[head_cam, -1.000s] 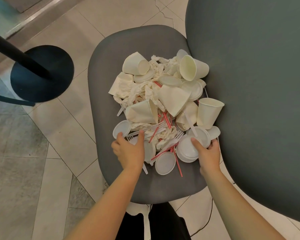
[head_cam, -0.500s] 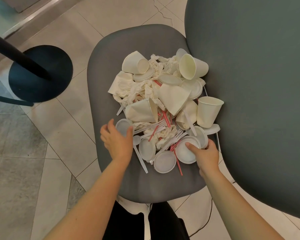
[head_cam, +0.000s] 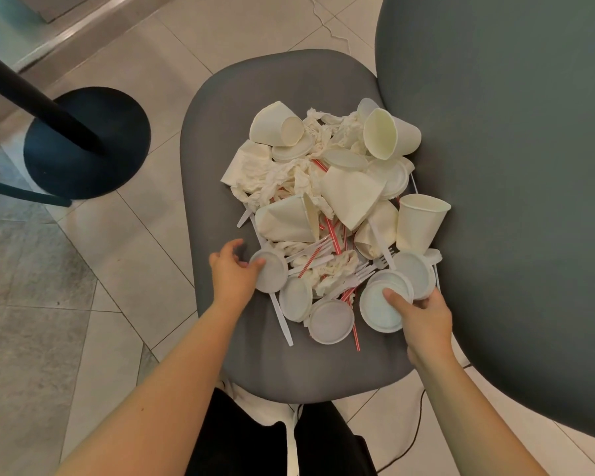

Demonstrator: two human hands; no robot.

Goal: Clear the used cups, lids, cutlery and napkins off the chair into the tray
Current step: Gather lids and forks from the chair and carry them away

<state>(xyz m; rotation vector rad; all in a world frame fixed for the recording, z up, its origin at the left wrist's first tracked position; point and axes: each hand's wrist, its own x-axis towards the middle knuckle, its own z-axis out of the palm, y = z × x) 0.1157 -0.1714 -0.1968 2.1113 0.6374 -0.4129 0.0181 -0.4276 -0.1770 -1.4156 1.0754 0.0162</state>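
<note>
Fingers of my right hand [head_cam: 423,317] pinch round white plastic lids [head_cam: 380,309]; left hand [head_cam: 232,273] maybe holds another lid [head_cam: 272,274]. Stacked lids could slip apart and fall.

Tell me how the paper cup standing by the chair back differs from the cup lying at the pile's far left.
The standing cup is upright with its mouth up; the lying cup is tipped on its side, mouth towards the camera. The standing cup sits against the chair back; the lying cup rests on a lid and napkins. Both are plain off-white paper, and neither hand touches them.
</note>
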